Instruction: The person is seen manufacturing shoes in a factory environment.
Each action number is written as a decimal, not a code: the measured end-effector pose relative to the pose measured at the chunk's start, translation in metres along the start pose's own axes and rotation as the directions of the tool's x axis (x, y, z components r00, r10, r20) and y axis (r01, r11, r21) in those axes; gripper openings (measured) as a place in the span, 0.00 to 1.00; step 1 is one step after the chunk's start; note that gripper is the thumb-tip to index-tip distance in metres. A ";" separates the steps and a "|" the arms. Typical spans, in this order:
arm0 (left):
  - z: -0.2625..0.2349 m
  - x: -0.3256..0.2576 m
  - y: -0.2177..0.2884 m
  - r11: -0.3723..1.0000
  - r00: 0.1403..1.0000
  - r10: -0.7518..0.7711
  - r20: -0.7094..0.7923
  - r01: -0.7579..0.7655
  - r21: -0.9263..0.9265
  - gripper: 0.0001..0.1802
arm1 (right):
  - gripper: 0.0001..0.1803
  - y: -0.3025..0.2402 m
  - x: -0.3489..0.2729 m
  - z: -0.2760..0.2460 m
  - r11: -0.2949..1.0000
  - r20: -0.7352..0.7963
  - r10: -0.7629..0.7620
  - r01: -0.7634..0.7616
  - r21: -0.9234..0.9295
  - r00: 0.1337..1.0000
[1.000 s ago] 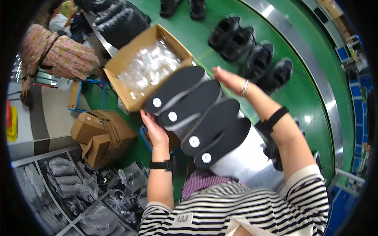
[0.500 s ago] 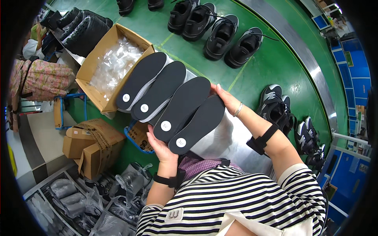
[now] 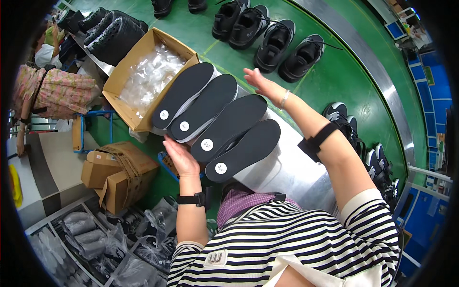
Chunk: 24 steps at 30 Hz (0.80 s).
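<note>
Stacks of black insoles (image 3: 234,125) lie side by side on a shiny metal table (image 3: 306,177), each top one with a round white sticker at its heel. Lighter grey edges show under the two far stacks (image 3: 210,101). My left hand (image 3: 182,159) is open beside the heel ends, fingers stretched out and close to the second stack. Raised past the toe ends, my right hand (image 3: 266,89) is open and holds nothing. The nearest insole (image 3: 246,149) lies angled slightly apart from its neighbour.
A cardboard box (image 3: 114,95) of clear plastic pieces stands beyond the insoles. Black shoes (image 3: 275,45) stand in a row on the green surface (image 3: 315,91). Brown cartons (image 3: 122,174) and bagged shoes (image 3: 86,234) are at left, with another person (image 3: 57,95) behind.
Both hands have let go of the near insoles. My right hand has lifted away from the toe ends; my left has moved left toward the second stack's heel.
</note>
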<state>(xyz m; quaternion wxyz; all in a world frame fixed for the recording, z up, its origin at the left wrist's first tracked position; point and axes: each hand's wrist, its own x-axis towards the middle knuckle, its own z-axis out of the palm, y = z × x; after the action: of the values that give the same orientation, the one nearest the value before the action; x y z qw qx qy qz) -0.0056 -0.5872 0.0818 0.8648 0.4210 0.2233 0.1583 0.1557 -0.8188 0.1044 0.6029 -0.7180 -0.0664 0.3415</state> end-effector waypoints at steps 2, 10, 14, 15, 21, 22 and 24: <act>0.006 -0.006 0.000 0.997 0.995 -0.075 0.060 0.076 -0.014 0.36 | 0.38 0.001 0.014 0.006 1.000 0.134 0.013 -0.012 -0.001 0.991; 0.013 -0.002 -0.002 0.959 0.979 0.053 -0.199 0.006 0.282 0.37 | 0.39 0.012 -0.018 -0.015 0.996 -0.129 -0.083 0.086 0.020 0.988; 0.038 -0.049 0.055 0.728 0.893 0.435 -0.117 -0.272 0.630 0.29 | 0.30 0.009 -0.111 -0.030 0.976 -0.292 -0.186 0.144 -0.160 0.938; 0.040 -0.055 0.058 0.610 0.840 0.540 0.044 -0.427 0.668 0.25 | 0.29 0.011 -0.141 -0.035 0.962 -0.342 -0.232 0.164 -0.217 0.911; 0.114 -0.119 0.010 0.737 0.777 -0.198 0.598 -0.284 0.614 0.14 | 0.15 0.080 -0.340 -0.123 0.915 -0.844 -0.264 -0.155 -0.372 0.467; 0.122 -0.128 -0.006 0.739 0.735 -0.329 0.593 -0.191 0.646 0.13 | 0.15 0.100 -0.369 -0.140 0.882 -0.905 -0.221 -0.322 -0.344 0.363; 0.128 -0.139 -0.045 0.687 0.617 -0.543 0.570 -0.063 0.724 0.12 | 0.13 0.150 -0.431 -0.172 0.747 -0.966 -0.186 -0.614 -0.257 0.178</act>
<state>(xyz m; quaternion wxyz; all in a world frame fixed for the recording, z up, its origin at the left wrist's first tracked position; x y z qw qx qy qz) -0.0533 -0.7627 0.1507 0.6702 0.6959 -0.0537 -0.2522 -0.1202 -1.2180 0.1509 0.1785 -0.9168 0.3295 -0.1377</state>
